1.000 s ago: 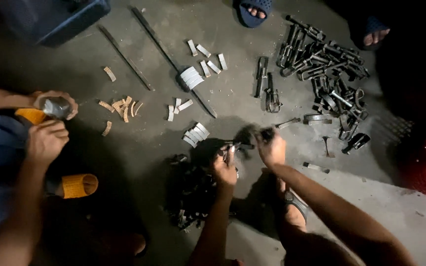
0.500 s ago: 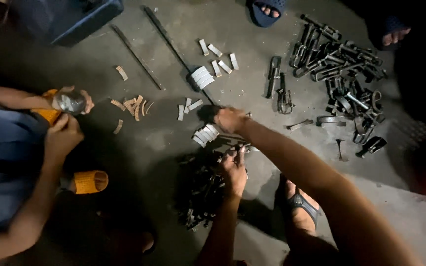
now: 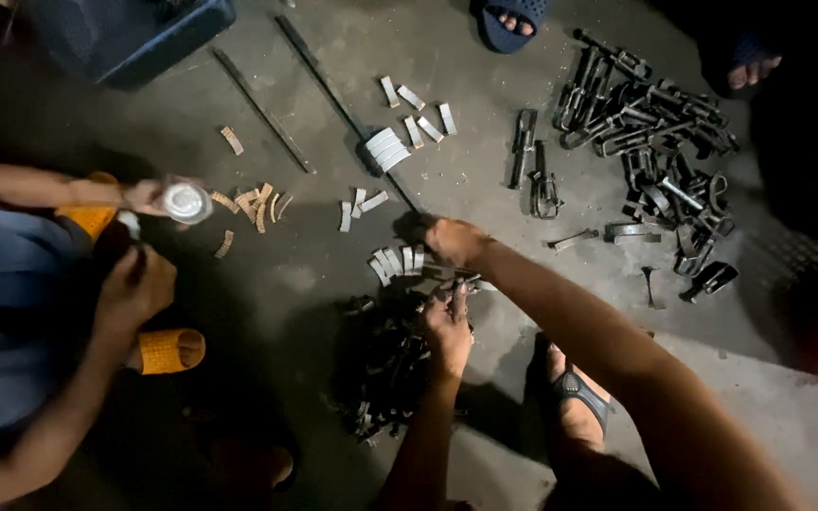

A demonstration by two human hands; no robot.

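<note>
Since the earlier frame the right hand [image 3: 454, 240] has reached further left across the floor, to the row of pale metal strips [image 3: 398, 261] at centre frame; its fingers lie in shadow, so their state cannot be told. The left hand [image 3: 448, 331] pinches a small dark part [image 3: 460, 287], hard to make out, above the dark pile of clips [image 3: 381, 364].

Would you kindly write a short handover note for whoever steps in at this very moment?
Right hand: stretched forward, on the floor by the row of light clips; grip unclear.
Left hand: over the dark pile, fingers on a small metal piece.
Done: light clips lie in a row; more lie near the rod.
Left: the dark pile and the large heap at upper right.
A co-worker at left holds a small can.
</note>
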